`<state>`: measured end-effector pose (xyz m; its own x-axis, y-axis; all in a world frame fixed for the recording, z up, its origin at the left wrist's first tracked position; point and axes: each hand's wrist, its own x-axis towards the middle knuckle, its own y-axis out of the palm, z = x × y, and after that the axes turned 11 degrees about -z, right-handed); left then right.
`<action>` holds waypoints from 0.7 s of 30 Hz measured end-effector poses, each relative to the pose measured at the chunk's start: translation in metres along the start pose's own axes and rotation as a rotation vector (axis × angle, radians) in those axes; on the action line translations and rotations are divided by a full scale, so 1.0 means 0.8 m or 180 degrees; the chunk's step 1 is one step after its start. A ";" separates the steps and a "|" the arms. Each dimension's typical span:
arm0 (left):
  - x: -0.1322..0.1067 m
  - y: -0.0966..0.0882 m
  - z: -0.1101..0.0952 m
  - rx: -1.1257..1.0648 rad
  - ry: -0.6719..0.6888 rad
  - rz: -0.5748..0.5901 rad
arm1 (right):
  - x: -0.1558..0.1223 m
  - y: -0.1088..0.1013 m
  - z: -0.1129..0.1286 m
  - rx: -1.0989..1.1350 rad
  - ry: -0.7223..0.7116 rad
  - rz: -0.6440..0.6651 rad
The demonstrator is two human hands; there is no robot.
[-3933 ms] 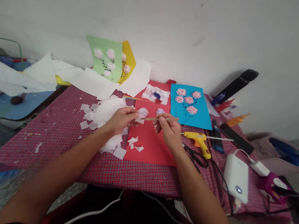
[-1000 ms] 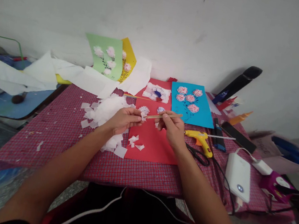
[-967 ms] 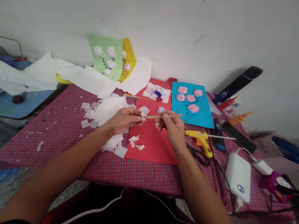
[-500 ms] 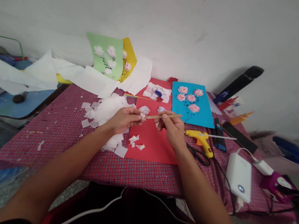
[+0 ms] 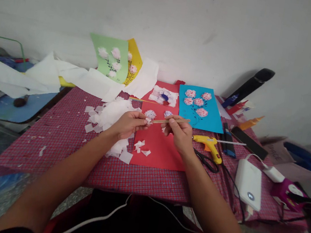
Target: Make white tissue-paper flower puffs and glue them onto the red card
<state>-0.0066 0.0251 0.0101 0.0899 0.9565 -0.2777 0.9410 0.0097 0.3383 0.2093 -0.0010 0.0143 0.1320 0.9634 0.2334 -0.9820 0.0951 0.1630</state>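
Observation:
My left hand (image 5: 127, 123) pinches a small white tissue piece (image 5: 148, 120) over a red paper sheet (image 5: 160, 145). My right hand (image 5: 179, 131) grips a thin wooden stick (image 5: 163, 121) whose tip meets the tissue in my left fingers. Two small tissue flowers (image 5: 150, 114) sit on the red sheet just beyond my hands. A heap of white tissue squares (image 5: 111, 115) lies beside my left hand, and a few scraps (image 5: 141, 147) rest on the red sheet below it.
A blue card with pink flowers (image 5: 200, 107) lies behind my right hand. A yellow glue gun (image 5: 209, 144), scissors (image 5: 206, 162) and a white power bank (image 5: 248, 183) lie to the right. Green and yellow flower cards (image 5: 114, 59) lean on the wall. The checked tablecloth (image 5: 62, 133) covers the table.
The tissue piece in my left fingers has got smaller and tighter around the stick tip since the earliest frame. Both hands have stayed in nearly the same place.

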 end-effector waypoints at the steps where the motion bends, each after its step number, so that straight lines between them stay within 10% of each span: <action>1: 0.000 0.000 0.000 -0.0008 0.0004 -0.0002 | 0.000 0.000 0.000 -0.0012 0.0009 -0.0004; 21: 0.001 0.000 -0.001 -0.0073 -0.0009 -0.0114 | 0.000 -0.001 -0.002 -0.0055 -0.0146 -0.0191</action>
<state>-0.0071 0.0261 0.0105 0.0572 0.9545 -0.2926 0.9359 0.0507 0.3485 0.2100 -0.0008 0.0129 0.1963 0.9434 0.2674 -0.9743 0.1569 0.1616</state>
